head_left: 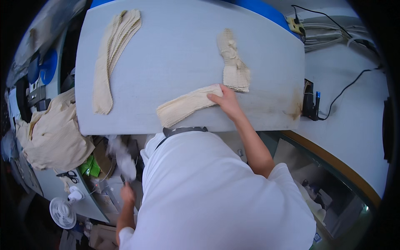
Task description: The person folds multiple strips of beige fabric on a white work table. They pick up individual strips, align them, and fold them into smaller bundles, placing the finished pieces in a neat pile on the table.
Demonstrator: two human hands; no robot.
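Observation:
My right hand grips the right end of a cream ribbed fabric strip between thumb and fingers, at the near edge of the white-covered table. Just above that hand lies a cream fabric bundle, gathered and tied round its middle. A fanned stack of cream fabric strips rests on the table's left part. My left hand is low at my left side, below table level, closed on a small dark object that I cannot identify. A blurred whitish, partly see-through thing is right above it.
Left of the table is a large heap of cream fabric. Black-handled scissors and a small white fan are on the side bench. Power sockets with black cables are at the right, beside a dark holder.

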